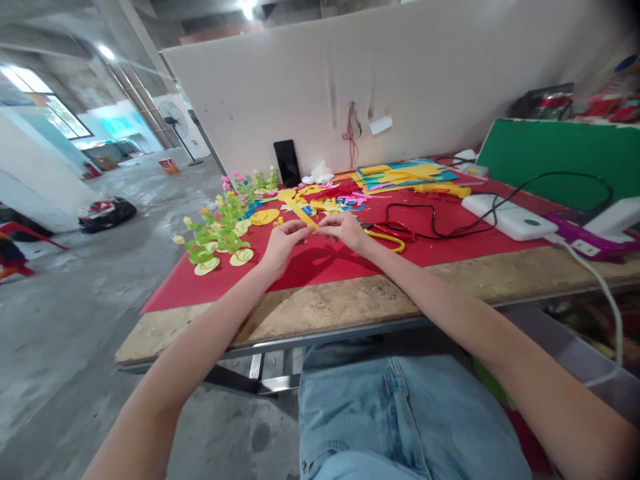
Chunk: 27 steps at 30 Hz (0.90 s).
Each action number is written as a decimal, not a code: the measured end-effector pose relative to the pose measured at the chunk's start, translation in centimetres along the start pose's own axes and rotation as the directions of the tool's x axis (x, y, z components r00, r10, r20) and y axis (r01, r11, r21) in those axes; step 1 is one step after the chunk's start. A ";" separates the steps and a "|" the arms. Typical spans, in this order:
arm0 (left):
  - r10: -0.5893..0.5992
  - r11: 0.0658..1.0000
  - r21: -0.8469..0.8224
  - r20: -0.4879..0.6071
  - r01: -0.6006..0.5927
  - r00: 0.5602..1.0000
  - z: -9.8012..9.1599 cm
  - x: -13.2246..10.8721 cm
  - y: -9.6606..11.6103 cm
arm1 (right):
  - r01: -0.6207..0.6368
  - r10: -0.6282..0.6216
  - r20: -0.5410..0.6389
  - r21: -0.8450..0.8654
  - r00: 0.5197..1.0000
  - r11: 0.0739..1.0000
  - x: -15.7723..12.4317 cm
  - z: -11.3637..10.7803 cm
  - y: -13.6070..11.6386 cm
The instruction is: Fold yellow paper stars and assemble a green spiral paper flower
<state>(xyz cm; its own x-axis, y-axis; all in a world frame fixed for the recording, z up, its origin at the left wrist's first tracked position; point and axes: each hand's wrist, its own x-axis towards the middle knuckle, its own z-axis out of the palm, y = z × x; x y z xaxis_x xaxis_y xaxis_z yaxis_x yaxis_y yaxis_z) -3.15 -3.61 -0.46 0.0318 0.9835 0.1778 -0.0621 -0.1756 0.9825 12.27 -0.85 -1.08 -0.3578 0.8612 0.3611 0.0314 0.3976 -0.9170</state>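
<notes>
Between my two hands, above the red sheet [220, 287], is a yellow paper strip [303, 213]. My left hand [286, 243] pinches its near end from the left. From the right, the fingertips of my right hand [345, 230] close on the same end. The strip's far end points up and left, over a heap of coloured paper scraps [345, 199]. Just past my right hand lie scissors [390, 239] with red and yellow handles. Left of my hands stand several small paper flowers [220, 230] with green leaves on round pale bases.
A phone [287, 163] leans on the white board [270, 87]. Stacked coloured paper [400, 175] lies at the back. To the right are a yellow glue gun [445, 191], black cable, a white power strip [510, 217] and a green panel [560, 160]. The table's wooden edge [325, 303] is nearest me.
</notes>
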 end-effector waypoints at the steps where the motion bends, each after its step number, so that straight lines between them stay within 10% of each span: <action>1: 0.005 1.000 0.008 0.010 -0.005 1.000 0.0 0.0 0.0 | -0.004 0.004 0.000 0.002 1.000 1.000 0.0 0.0 0.0; 13: 0.079 0.968 0.234 0.066 -0.093 0.995 -1.0 0.5 -0.6 | 0.140 -0.130 0.060 -0.217 0.990 0.966 0.1 -0.3 0.8; 20: -0.036 0.999 -0.038 0.042 0.037 0.998 -0.7 0.5 -0.7 | 0.373 -0.367 0.159 -0.670 0.917 0.642 -0.6 -0.3 0.9; 27: -0.071 0.993 -0.088 0.044 0.074 0.997 -0.6 0.6 -0.8 | 0.373 -0.375 0.179 -0.751 0.910 0.546 -0.8 -0.2 0.6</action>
<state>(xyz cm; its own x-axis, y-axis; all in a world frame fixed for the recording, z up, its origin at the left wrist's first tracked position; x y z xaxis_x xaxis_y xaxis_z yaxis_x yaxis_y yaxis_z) -3.64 -2.90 -1.15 0.0796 0.9907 0.1102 -0.1473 -0.0976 0.9843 12.79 -1.27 -1.85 -0.5042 0.5776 0.6420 0.5845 0.7755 -0.2387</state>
